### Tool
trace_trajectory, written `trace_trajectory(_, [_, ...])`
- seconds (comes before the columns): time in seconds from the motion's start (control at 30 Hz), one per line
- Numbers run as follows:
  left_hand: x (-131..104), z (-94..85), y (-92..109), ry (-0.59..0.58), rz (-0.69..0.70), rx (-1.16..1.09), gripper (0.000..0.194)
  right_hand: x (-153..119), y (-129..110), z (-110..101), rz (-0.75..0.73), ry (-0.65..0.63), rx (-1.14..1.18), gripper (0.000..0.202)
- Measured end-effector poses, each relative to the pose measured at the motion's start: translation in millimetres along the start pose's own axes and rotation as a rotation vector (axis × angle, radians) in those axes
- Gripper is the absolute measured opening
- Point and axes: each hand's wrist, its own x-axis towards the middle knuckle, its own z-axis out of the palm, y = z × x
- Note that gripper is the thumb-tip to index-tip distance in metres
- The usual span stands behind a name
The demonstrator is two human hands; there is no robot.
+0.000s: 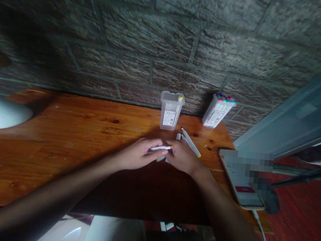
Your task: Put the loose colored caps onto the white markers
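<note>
My left hand (pixel 144 153) is closed around a white marker (pixel 158 148) with an orange end, which points to the right. Close beside that end, my right hand (pixel 184 157) is curled, its fingertips mostly hidden, so what it grips cannot be made out. Behind and partly under my hands lie several loose white markers (pixel 191 142) on the wooden table, some with yellow ends. Just beyond them stands a clear plastic marker case (pixel 167 106), with one yellow-topped marker (pixel 180 99) upright in its right side.
A second case (pixel 216 112), full of markers with coloured tops, stands at the back right by the stone-patterned wall (pixel 170 42). A phone (pixel 242 181) with a white cable lies at the table's right edge. A white rounded object (pixel 5 113) sits at the far left.
</note>
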Motion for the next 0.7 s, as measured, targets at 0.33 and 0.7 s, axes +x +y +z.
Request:
trace_trajectory(0.33, [-0.3, 0.0, 0.9, 0.014, 0.003, 0.019, 0.028, 1.4, 2.0, 0.1, -0.016, 0.016, 0.041, 0.012])
trace_trajectory(0.7, [1.3, 0.7, -0.2, 0.026, 0.007, -0.019, 0.025, 3.3, 6.5, 2.2, -0.024, 0.027, 0.021, 0.012])
